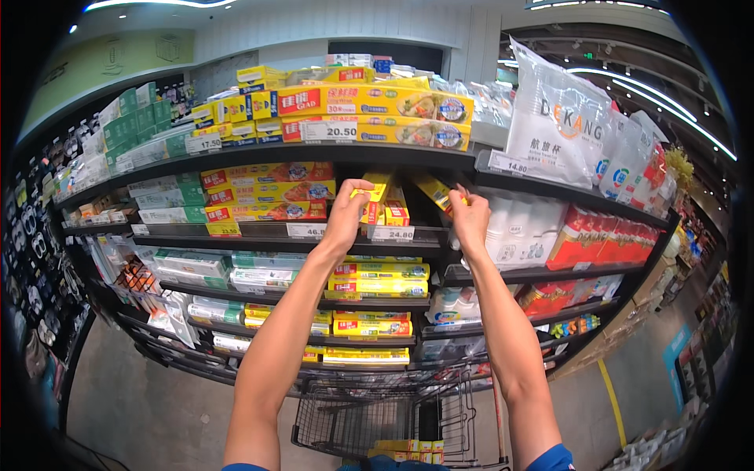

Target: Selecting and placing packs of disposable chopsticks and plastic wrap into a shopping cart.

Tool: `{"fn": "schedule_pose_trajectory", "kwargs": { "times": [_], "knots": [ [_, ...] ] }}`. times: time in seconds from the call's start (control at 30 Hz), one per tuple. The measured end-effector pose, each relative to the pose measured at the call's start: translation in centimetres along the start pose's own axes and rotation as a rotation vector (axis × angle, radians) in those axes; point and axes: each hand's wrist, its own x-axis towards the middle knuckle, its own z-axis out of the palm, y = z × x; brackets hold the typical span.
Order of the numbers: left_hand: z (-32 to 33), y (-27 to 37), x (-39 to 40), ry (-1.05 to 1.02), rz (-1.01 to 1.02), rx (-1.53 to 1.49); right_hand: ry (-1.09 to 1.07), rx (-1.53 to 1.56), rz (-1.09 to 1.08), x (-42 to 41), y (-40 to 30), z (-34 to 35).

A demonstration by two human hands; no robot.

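My left hand [346, 213] reaches onto the second shelf, its thumb and fingers closed around the near end of a narrow yellow carton [378, 193]. Right beside it lie red-and-yellow cartons [396, 213], end-on to me. To the right, my right hand [471, 219] grips the near end of another long yellow carton [433, 189]. That carton sits at a slant, and its far end disappears into the shadow under the upper shelf. A dark gap separates the two hands.
Overhead, the upper shelf edge [400, 154] carries Glad cling wrap boxes [377, 101]. White cup packs [512, 226] stand right of my right hand. A wire shopping cart [353, 412] is below my arms, with yellow cartons [406, 450] in it. A large bag of cups [554, 129] stands upper right.
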Motion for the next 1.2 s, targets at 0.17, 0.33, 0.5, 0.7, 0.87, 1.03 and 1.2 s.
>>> {"fn": "schedule_pose_trajectory", "kwargs": {
  "times": [0.17,0.33,0.5,0.7,0.87,1.03,1.2],
  "knots": [
    [2.4,3.3,-5.2,0.067,0.02,-0.283,-0.003,0.727,0.274,-1.5,2.4,-3.3],
    [1.6,3.1,-11.0,0.01,0.05,-0.45,-0.149,0.805,0.325,-6.6,0.6,-7.7],
    [0.2,2.6,-18.4,0.173,0.062,-0.36,-0.062,0.868,0.465,-12.7,2.8,-13.6],
    [-2.0,-0.3,-30.3,0.356,-0.164,-0.436,-0.04,0.973,0.741,-19.5,10.6,-22.7],
    [-1.4,-2.4,-36.9,0.403,-0.387,-0.176,-0.328,0.594,0.792,-24.8,14.2,-22.8],
    [0.1,-3.6,-37.5,0.189,-0.559,0.319,-0.843,0.18,0.893,-30.3,16.4,-16.8],
    [1.0,-5.8,-39.3,0.163,-0.758,0.425,-1.31,-0.494,0.299,-39.5,19.7,-10.8]
  ]
}}
